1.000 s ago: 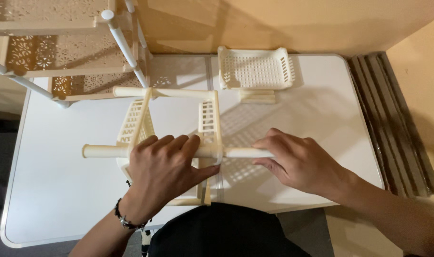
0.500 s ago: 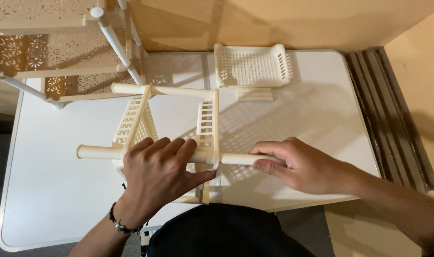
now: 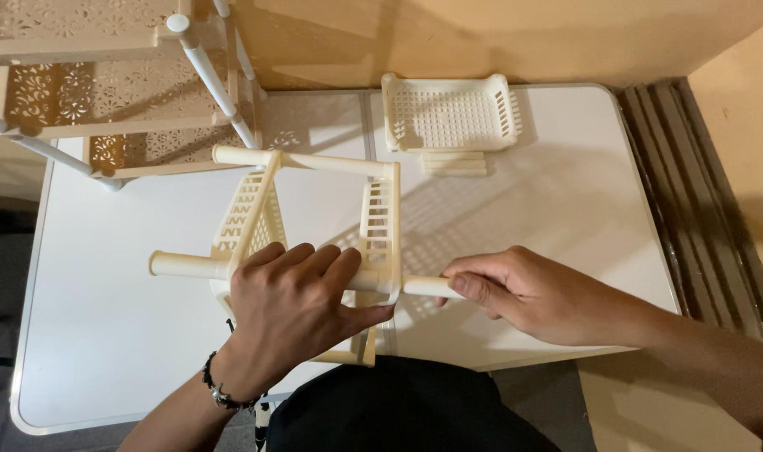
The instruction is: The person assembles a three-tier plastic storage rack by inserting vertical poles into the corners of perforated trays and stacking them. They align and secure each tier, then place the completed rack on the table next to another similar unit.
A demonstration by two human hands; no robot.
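Rod (image 3: 189,265) slid rightward since a second ago | left hand (image 3: 293,305) fingers clamp basket frame (image 3: 378,238) | right hand (image 3: 528,293) fingers pinch rod end | bench (image 3: 566,209) | seating looks partway

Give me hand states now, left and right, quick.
Left hand: closed over the cream tube where it passes through the basket frame.
Right hand: fingers pinched shut on the same tube's right end.

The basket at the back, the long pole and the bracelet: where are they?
basket (image 3: 448,117): head view, on its perforated bottom.
long pole (image 3: 180,265): head view, on the bare stretch left of the left hand.
bracelet (image 3: 218,391): head view, on the beads at the left wrist.
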